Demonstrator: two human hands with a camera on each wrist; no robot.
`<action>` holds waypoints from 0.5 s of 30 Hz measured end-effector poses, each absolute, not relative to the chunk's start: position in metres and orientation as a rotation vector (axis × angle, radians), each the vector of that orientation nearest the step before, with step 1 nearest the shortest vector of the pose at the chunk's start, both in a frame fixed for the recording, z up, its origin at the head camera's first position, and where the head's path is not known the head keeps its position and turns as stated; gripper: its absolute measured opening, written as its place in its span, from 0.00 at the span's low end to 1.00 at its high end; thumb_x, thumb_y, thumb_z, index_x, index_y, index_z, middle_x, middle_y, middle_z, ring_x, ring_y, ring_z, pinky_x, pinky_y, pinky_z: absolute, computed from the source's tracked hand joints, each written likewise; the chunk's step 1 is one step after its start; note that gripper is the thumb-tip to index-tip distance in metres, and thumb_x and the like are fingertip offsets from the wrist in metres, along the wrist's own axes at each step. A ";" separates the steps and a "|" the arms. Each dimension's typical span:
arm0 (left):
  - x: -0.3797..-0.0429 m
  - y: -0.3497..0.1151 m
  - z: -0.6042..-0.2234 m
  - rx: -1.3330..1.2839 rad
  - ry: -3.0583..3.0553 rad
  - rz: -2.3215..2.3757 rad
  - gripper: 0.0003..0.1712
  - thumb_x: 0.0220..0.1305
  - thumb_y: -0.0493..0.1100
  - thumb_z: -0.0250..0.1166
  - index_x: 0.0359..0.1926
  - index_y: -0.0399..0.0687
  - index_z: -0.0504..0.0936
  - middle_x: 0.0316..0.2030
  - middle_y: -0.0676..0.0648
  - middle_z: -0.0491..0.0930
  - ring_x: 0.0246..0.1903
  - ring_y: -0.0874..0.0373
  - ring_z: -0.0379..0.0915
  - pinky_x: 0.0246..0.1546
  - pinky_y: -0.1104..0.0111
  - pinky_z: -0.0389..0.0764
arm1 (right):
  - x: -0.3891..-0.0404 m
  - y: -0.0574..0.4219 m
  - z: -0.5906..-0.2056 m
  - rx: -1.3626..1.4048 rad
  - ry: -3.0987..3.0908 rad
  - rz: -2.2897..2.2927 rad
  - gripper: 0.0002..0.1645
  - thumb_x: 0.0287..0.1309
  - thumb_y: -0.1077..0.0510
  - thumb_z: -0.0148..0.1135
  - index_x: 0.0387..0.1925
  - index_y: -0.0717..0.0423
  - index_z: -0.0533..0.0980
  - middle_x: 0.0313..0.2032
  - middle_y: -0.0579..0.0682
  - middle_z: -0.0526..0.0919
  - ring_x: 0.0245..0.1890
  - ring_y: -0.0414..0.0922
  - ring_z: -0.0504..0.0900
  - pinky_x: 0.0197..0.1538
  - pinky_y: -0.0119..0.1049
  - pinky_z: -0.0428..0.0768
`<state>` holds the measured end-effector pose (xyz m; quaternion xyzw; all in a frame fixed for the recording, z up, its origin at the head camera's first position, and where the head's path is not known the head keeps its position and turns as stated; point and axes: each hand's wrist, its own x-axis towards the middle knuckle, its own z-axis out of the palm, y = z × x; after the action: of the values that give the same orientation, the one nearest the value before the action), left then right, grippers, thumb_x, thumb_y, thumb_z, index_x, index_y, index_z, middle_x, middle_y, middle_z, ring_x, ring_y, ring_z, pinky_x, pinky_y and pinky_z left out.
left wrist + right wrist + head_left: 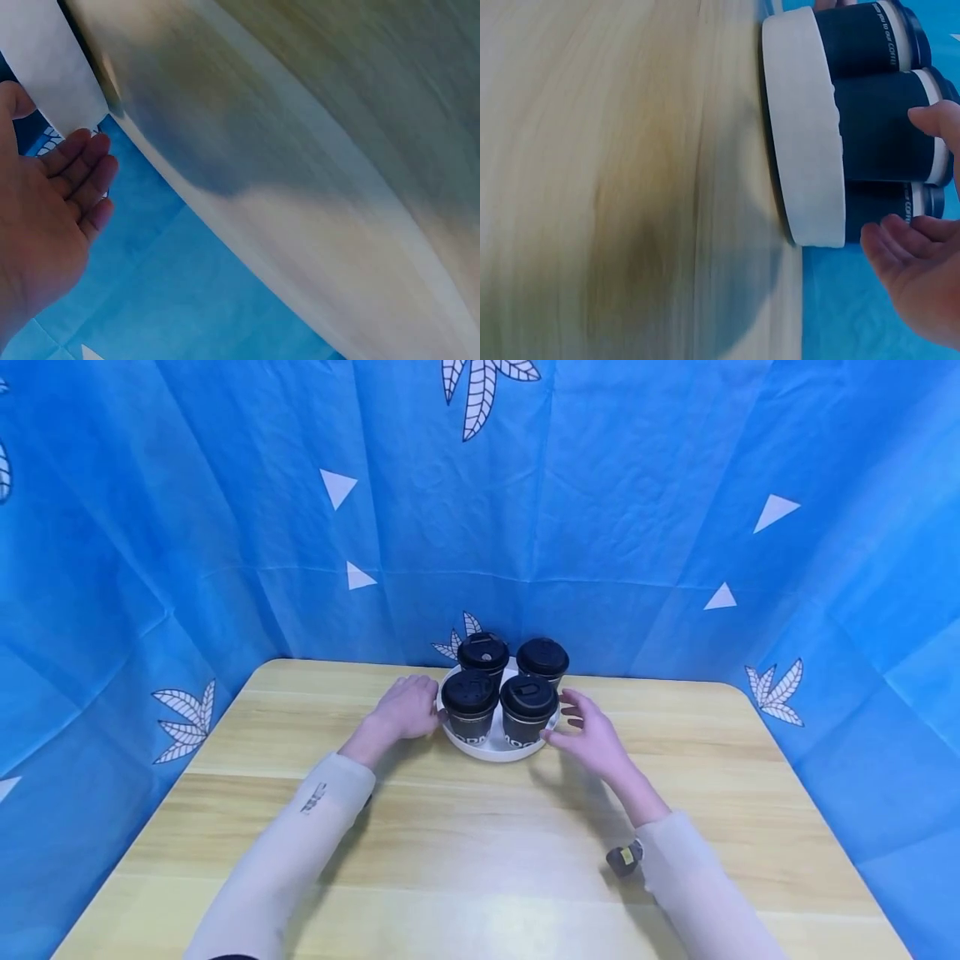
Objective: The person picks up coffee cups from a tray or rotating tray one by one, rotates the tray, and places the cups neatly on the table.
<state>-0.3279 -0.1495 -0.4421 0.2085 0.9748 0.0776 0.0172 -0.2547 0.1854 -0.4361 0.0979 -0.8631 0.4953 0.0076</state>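
Four black takeaway coffee cups with black lids stand upright in a round white tray point(498, 755). Two are at the front, a left cup point(471, 720) and a right cup point(527, 723); a left cup point(483, 652) and a right cup point(543, 660) stand behind. My left hand point(407, 708) is at the tray's left side, its loosely bent fingertips right at the white wall in the left wrist view. My right hand point(592, 737) reaches around the right side with fingers spread. Its thumb point(937, 120) overlaps a cup in the right wrist view, the other fingers lying beside another cup.
A light wooden table point(465, 852) carries the tray near its back edge. Blue patterned cloth point(525, 527) hangs behind and along both sides. A small dark device point(624, 858) is worn at the right wrist, by the white sleeve.
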 end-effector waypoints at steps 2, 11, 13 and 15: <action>-0.328 -0.150 -0.445 0.665 3.023 0.238 0.22 0.65 0.57 0.65 0.44 0.43 0.75 0.44 0.44 0.76 0.49 0.46 0.70 0.60 0.51 0.69 | -0.256 0.182 -0.439 0.300 -2.691 1.589 0.54 0.53 0.58 0.78 0.75 0.67 0.59 0.69 0.65 0.70 0.67 0.62 0.73 0.70 0.54 0.71; -0.329 -0.150 -0.450 0.708 3.044 0.216 0.23 0.65 0.57 0.63 0.45 0.42 0.74 0.45 0.44 0.75 0.51 0.46 0.69 0.63 0.52 0.65 | -0.261 0.166 -0.447 0.305 -2.638 1.665 0.52 0.50 0.60 0.80 0.74 0.63 0.63 0.67 0.62 0.74 0.67 0.60 0.74 0.70 0.51 0.72; -0.330 -0.151 -0.450 0.709 3.051 0.212 0.23 0.65 0.57 0.63 0.46 0.42 0.74 0.45 0.43 0.74 0.51 0.46 0.68 0.64 0.52 0.64 | -0.262 0.162 -0.446 0.326 -2.614 1.681 0.51 0.49 0.61 0.81 0.72 0.62 0.66 0.66 0.61 0.75 0.67 0.60 0.74 0.70 0.52 0.72; -0.330 -0.152 -0.450 0.706 3.057 0.212 0.24 0.65 0.57 0.62 0.47 0.41 0.74 0.46 0.42 0.74 0.52 0.45 0.67 0.65 0.52 0.63 | -0.263 0.159 -0.446 0.338 -2.606 1.682 0.50 0.48 0.61 0.81 0.71 0.61 0.67 0.66 0.60 0.76 0.67 0.59 0.75 0.70 0.53 0.72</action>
<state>-0.3300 -0.1519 -0.4502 0.2244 0.9722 0.0673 -0.0014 -0.2630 0.1588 -0.4457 0.1085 -0.8352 0.5391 0.0107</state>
